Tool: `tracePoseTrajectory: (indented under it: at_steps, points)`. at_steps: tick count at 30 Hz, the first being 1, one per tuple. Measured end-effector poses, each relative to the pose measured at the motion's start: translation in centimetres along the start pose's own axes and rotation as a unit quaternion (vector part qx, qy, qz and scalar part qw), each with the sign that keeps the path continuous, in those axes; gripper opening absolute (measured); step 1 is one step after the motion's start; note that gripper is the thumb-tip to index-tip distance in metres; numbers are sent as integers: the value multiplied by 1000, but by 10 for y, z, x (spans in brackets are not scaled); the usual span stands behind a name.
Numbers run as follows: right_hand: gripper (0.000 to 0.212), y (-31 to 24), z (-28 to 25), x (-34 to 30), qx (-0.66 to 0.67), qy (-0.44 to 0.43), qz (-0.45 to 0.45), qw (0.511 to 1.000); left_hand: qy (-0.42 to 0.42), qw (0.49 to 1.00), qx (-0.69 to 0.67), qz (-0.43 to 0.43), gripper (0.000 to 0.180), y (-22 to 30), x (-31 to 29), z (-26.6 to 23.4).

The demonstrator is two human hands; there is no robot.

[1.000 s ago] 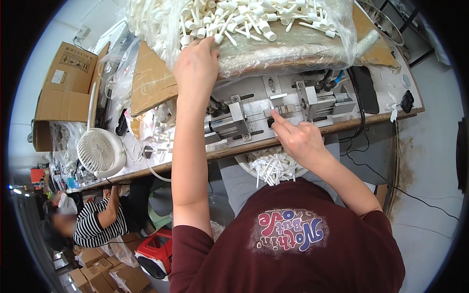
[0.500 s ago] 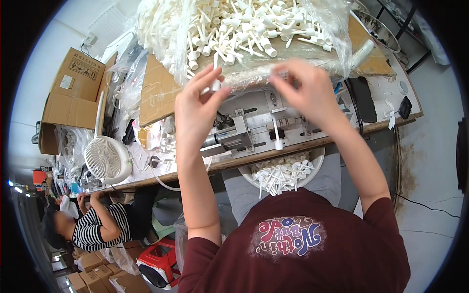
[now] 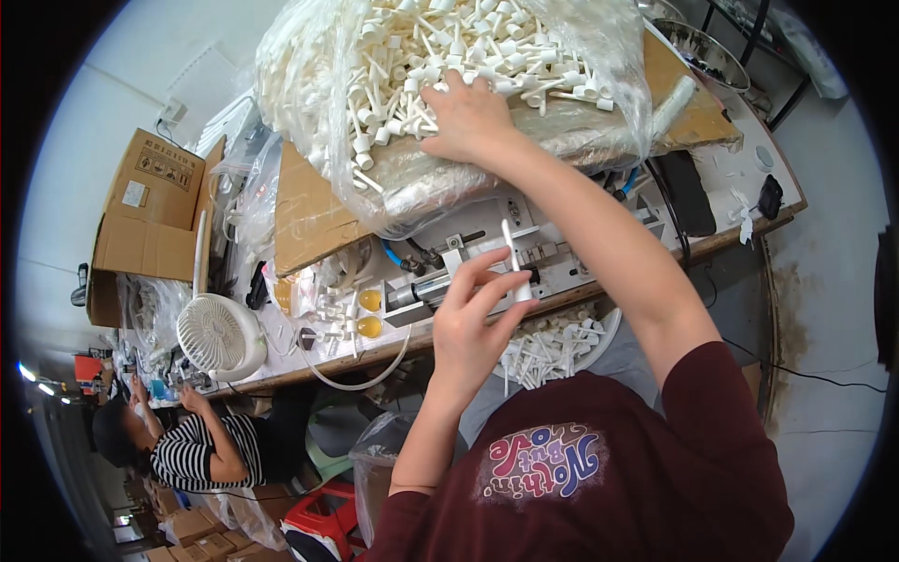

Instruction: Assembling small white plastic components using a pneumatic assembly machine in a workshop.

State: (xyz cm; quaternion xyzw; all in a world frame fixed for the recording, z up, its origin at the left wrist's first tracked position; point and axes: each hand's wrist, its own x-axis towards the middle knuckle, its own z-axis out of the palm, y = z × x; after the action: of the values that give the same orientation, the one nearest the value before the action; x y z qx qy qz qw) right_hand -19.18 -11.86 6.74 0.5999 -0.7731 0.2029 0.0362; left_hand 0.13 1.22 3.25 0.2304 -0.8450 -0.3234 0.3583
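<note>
My left hand [image 3: 478, 323] is at the front edge of the bench. Its thumb and fingers pinch the cup end of a white plastic scoop [image 3: 512, 255], whose thin handle points up and away from me. Just behind it is a metal clamping fixture [image 3: 449, 272] with rods and small blocks. My right hand [image 3: 471, 117] reaches far over the bench onto a heap of white scoops [image 3: 412, 56] in a clear plastic bag [image 3: 309, 103]. Its fingers are spread on the heap's near edge, with the tips partly among the scoops.
A bowl of white scoops [image 3: 552, 351] sits at my lap. To the left stand a white fan [image 3: 220, 335], a cardboard box [image 3: 150, 201] and a looped hose [image 3: 370, 382]. A black phone-like object [image 3: 688, 192] lies right. Another person in stripes [image 3: 201, 450] works at far left.
My right hand has moved forward and left onto the heap. My left hand has come down and right from the bag's edge to the scoop by the fixture. The view has shifted slightly.
</note>
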Motion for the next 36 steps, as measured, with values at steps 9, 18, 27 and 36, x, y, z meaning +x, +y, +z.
tracePoseTrajectory:
  at_steps: [9,18,27,36]
  points:
    - [44,70,-32,-10,150,-95,-210,962,10,993,105,47,29,-31,-31,37]
    - [24,70,-42,-55,-95,158,-303,935,-8,962,259,83,32,-43,-36,53]
    - [20,78,-64,-68,335,122,-5,934,-42,965,253,50,29,-38,-29,50]
    - [26,61,-68,-141,656,-95,135,737,38,998,7,-43,47,-16,-12,31]
